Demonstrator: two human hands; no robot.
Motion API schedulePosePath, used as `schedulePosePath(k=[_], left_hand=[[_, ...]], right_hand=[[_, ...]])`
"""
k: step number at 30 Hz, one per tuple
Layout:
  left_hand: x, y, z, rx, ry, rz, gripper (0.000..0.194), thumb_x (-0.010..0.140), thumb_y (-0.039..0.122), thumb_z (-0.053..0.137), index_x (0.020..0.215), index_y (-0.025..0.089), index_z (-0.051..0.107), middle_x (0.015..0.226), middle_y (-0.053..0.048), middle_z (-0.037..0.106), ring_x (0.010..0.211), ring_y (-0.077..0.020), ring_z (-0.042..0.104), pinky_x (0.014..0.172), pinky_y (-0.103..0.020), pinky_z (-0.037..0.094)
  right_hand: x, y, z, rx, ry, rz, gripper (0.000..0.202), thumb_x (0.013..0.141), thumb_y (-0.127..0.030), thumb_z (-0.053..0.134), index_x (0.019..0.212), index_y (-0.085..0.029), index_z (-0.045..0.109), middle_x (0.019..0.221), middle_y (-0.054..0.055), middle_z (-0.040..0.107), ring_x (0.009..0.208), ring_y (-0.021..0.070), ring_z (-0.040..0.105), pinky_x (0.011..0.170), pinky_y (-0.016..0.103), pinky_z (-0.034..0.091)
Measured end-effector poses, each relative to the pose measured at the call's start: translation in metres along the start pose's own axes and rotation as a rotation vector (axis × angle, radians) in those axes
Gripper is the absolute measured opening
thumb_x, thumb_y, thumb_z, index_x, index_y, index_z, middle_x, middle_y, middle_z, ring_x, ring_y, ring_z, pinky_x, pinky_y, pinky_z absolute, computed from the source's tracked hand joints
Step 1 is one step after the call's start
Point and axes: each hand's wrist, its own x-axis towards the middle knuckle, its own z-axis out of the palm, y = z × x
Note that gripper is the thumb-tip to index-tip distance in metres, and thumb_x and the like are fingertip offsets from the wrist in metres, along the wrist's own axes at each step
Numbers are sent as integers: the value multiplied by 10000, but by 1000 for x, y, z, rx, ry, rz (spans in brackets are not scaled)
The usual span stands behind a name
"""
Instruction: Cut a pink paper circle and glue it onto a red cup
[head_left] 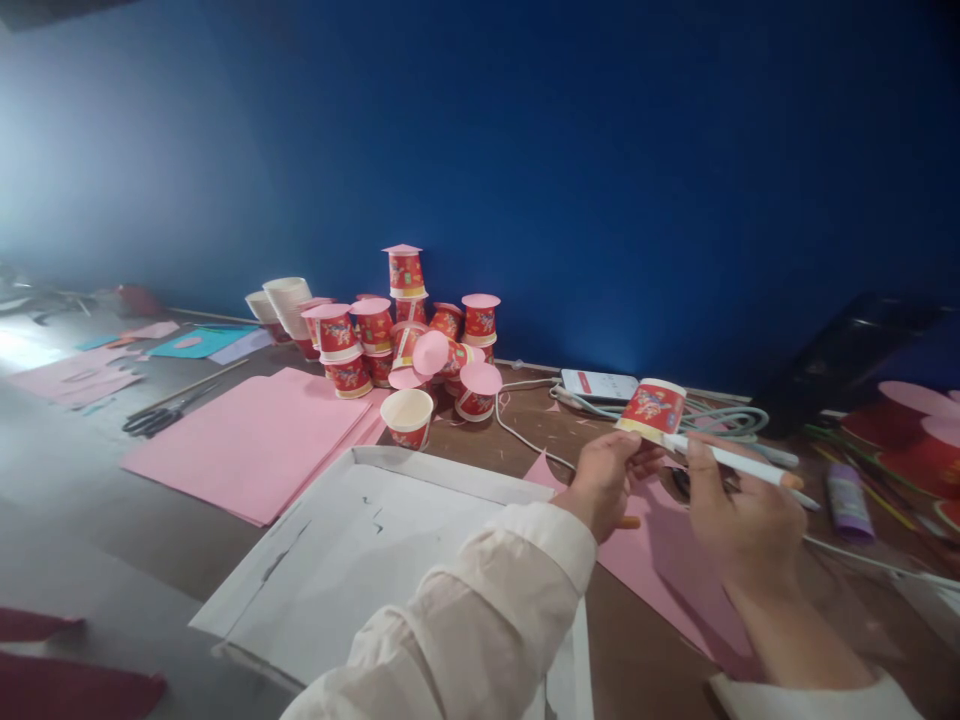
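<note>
My left hand (609, 480) grips a red printed paper cup (651, 407) by its lower, yellow-banded end. The cup is upside down and slightly tilted, its white base facing up. Between the thumb and fingers of my right hand (746, 510) is a white marker (731, 460) with an orange end. The marker's tip points at the cup's lower edge; whether it touches cannot be made out. Under both hands lies a pink paper sheet (667, 560). An orange stick-like end (628, 522) shows beside my left wrist, the rest of it hidden.
Stacked red cups with pink discs (405, 270) stand against the blue wall. Nearer are an upright cup (409, 418), a white box lid (322, 560) and pink sheets (247, 440). Scissors (154, 418) lie left; a phone (598, 384), cables and a purple glue stick (850, 503) lie right.
</note>
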Motion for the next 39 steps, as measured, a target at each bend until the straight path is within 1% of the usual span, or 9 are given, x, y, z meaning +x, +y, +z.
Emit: schedulePosePath(k=[5,9,13,19,22,26,31,36,39], left_hand=[[-2,2,1,-28,4,9,63,850,178,762,816,128,741,779,-68,722,736,-157,689,908,-334,552],[-4,3,3,-41,3,-2,42,840,154,737,813,122,733,774,-77,716,740,-164,685,905,-334,556],[-4,3,3,-36,-4,-21,61,859,134,693,813,119,732,763,-81,710,748,-163,683,892,-324,556],[-5,2,1,2,-43,-8,71,854,182,748,813,129,724,798,-81,710,782,-173,688,940,-335,540],[-4,2,1,-1,-27,-17,76,865,177,744,812,127,722,808,-82,708,786,-172,692,936,-326,535],[-4,3,2,-17,6,-23,72,872,152,724,807,123,725,778,-76,707,758,-170,687,934,-343,544],[-5,4,3,-33,-4,-13,67,857,150,726,797,120,726,776,-81,710,751,-168,686,934,-346,558],[-6,3,4,7,-20,-15,77,847,135,707,773,126,727,748,-73,691,730,-154,671,860,-306,559],[-5,2,3,25,-42,0,65,828,167,747,779,128,729,742,-68,689,711,-152,664,842,-302,557]], right_hand=[[-1,-1,-2,41,-21,22,459,1033,-499,502,1058,-166,817,889,147,812,938,344,774,856,448,564],[-2,0,-2,34,-37,10,445,1026,-502,515,1067,-177,816,903,143,821,949,353,778,855,455,567],[-3,0,-2,10,-65,19,446,1031,-511,511,1077,-188,816,932,140,825,931,338,777,837,438,561],[-1,-2,-2,-4,-15,-7,415,1028,-490,523,1067,-204,821,951,123,830,953,317,775,810,399,554],[-1,0,-1,-12,1,-4,437,1035,-499,516,1063,-188,822,956,135,828,949,323,775,820,406,561],[-2,3,1,-4,35,-31,463,1039,-501,525,1062,-154,830,873,142,814,901,325,777,840,424,574],[-3,3,2,-20,18,3,503,1024,-557,515,1032,-173,839,851,133,805,882,325,759,814,427,560],[-2,2,0,-5,-57,1,464,1022,-526,522,1063,-188,839,882,126,817,908,325,770,783,401,549],[-1,0,-2,18,-86,8,467,1028,-531,518,1081,-196,840,870,118,820,878,316,777,772,391,551]])
